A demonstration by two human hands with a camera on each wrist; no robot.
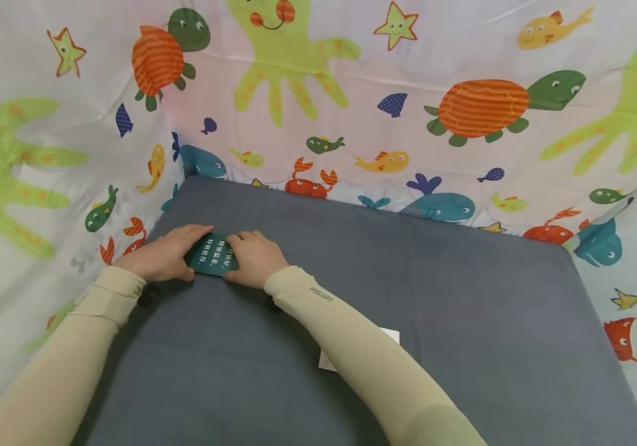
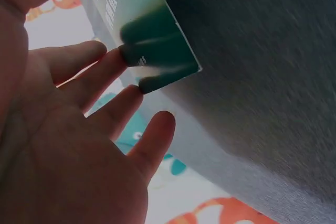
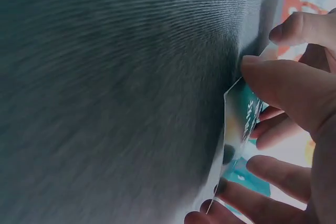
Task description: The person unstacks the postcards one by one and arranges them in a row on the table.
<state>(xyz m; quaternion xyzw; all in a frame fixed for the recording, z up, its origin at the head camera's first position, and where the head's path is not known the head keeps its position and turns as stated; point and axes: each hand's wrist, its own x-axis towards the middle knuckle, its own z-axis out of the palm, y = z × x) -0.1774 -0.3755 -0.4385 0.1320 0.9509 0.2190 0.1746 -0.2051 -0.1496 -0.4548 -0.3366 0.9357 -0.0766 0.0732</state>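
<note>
A dark green card [image 1: 210, 255] printed with lines of white characters is at the left part of the grey surface, between both hands. My left hand [image 1: 166, 253] holds its left side, with the thumb near the front edge and the fingers toward the back. In the left wrist view, fingertips touch the glossy face and edge of the card [image 2: 163, 45]. On the card's right side, my right hand [image 1: 257, 259] grips it between thumb and fingers. The right wrist view shows the card [image 3: 242, 116] tilted, its thin edge toward the camera. Whether it is fully off the surface, I cannot tell.
Beneath my right forearm, a white card or paper [image 1: 390, 335] lies partly hidden on the grey surface [image 1: 480, 322]. A white cloth [image 1: 352, 136] printed with sea animals rises along the back and both sides.
</note>
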